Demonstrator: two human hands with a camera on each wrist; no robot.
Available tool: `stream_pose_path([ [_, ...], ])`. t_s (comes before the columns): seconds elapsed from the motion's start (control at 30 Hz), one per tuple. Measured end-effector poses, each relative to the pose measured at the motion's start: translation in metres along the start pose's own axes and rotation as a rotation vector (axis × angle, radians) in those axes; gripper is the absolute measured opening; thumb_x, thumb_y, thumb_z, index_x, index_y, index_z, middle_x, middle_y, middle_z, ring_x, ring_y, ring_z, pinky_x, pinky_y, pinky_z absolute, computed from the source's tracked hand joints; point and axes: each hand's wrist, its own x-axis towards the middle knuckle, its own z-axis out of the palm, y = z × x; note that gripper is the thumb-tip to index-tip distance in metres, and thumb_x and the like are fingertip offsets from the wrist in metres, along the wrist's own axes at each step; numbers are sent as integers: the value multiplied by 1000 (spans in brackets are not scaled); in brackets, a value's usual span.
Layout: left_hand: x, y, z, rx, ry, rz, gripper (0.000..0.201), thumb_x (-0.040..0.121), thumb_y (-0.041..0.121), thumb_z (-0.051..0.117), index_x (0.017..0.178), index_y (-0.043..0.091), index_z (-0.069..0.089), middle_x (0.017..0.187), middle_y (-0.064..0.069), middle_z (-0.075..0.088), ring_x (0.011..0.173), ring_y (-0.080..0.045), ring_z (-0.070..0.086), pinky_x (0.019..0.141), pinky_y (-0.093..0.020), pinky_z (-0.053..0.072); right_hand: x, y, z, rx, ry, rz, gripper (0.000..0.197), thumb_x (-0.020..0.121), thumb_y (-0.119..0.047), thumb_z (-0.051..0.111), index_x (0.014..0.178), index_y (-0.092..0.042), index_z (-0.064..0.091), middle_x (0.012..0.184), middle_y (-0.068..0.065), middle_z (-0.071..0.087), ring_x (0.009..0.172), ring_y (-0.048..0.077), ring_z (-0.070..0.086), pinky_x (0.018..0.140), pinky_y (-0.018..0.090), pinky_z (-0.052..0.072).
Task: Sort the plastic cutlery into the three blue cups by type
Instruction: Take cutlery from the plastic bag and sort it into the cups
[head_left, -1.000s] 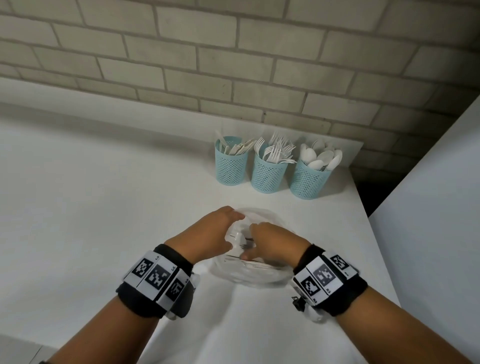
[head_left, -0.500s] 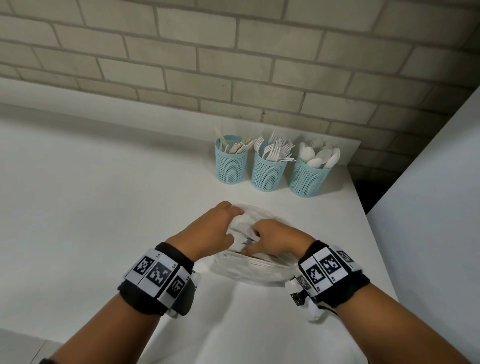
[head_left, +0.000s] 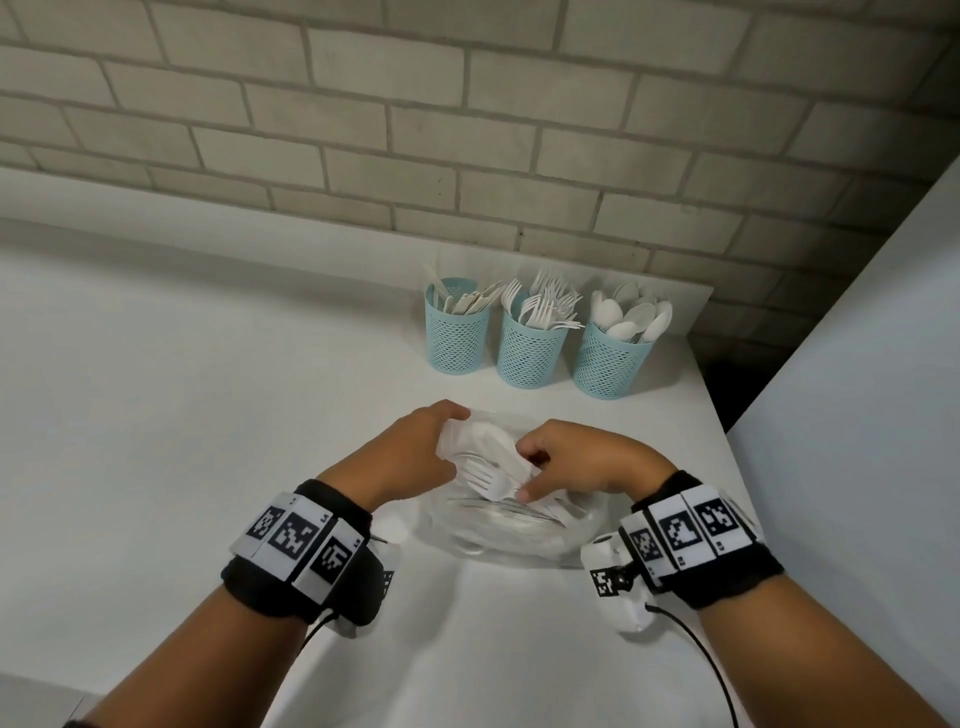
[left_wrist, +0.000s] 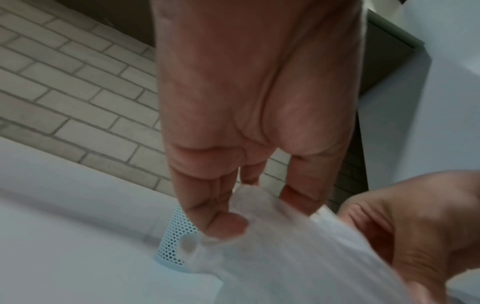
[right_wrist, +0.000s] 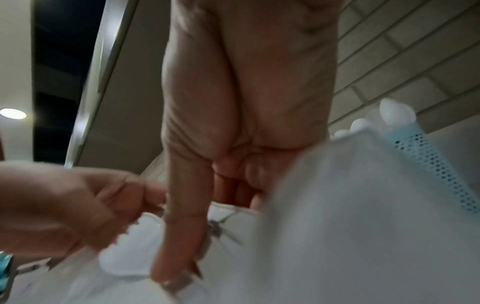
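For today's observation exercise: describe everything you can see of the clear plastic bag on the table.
The clear plastic bag is thin, crinkled and see-through, lying on the white table in front of three blue cups. White plastic cutlery shows inside it, a fork near its mouth. The left hand pinches its upper edge, lifting it open, while the right hand grips the opposite side, its fingers at the opening. In both wrist views it looks like a blurred whitish film.

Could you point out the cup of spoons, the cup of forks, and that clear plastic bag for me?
Spoon cup (head_left: 609, 365): head view, on its blue mesh wall.
Fork cup (head_left: 529, 356): head view, on its mesh wall.
Clear plastic bag (head_left: 498, 540): head view, on its near bulging side, below both hands.
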Motion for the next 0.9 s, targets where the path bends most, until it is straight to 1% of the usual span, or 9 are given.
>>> stream_pose_path([
  [0.07,1,-1,-4,-72,-29,-36,61,83,12,63,136,27,37,132,-3,45,94,-14,49,75,-18,41,-4,3,-7,106,-9,3,24,78,-17,73,92,1,64,76,9,59,68,18,51,57,26,41],
  [0.2,1,2,-12,-247,-71,-13,73,73,26,79,135,30,40,130,7,46,118,-8,43,95,-23,36,-4,7,-15,258,30,-39,19,82,-13,69,97,-1,66,91,14,69,78,17,60,73,29,47],
  [0.3,6,10,-15,-331,-15,34,76,70,30,80,135,25,41,134,10,47,127,-8,39,102,-25,33,-3,6,-19,421,98,-79,18,83,-7,67,99,-1,63,89,13,66,80,19,60,74,28,47],
  [0.43,16,22,-9,-400,29,14,78,71,25,80,136,21,38,126,5,51,118,-9,46,96,-21,37,2,-4,-21,734,236,-98,12,86,1,60,90,-9,60,73,7,64,69,16,63,78,29,53],
  [0.5,24,27,-4,-433,12,5,69,71,27,80,130,20,44,119,6,54,114,-10,48,93,-21,38,8,-9,-22,908,330,-88,12,87,3,58,90,-8,59,74,8,63,65,15,63,70,26,55],
  [0.63,39,33,7,-450,59,68,29,82,34,68,101,13,63,99,4,62,101,-11,55,87,-24,41,22,-19,-22,1117,442,-56,7,89,-2,58,90,-8,61,80,7,65,72,15,65,58,21,56],
  [0.7,46,36,9,-483,104,106,33,88,35,60,104,6,61,92,-3,63,87,-13,56,80,-24,43,25,-22,-23,1233,466,-92,7,90,-2,55,89,-8,60,82,8,65,78,16,65,59,22,57],
  [0.8,49,40,10,-581,79,98,35,94,36,51,119,12,53,98,-5,65,79,-7,60,69,-14,48,29,-28,-25,1268,497,-136,9,95,-7,49,93,-10,57,90,3,68,78,15,64,49,25,53],
  [0.9,51,38,10,-702,0,104,28,97,35,44,107,13,58,95,-2,68,77,-5,67,65,-13,53,31,-32,-24,1149,538,-128,8,97,-16,49,96,-16,56,99,-2,68,73,16,61,40,17,42],
])
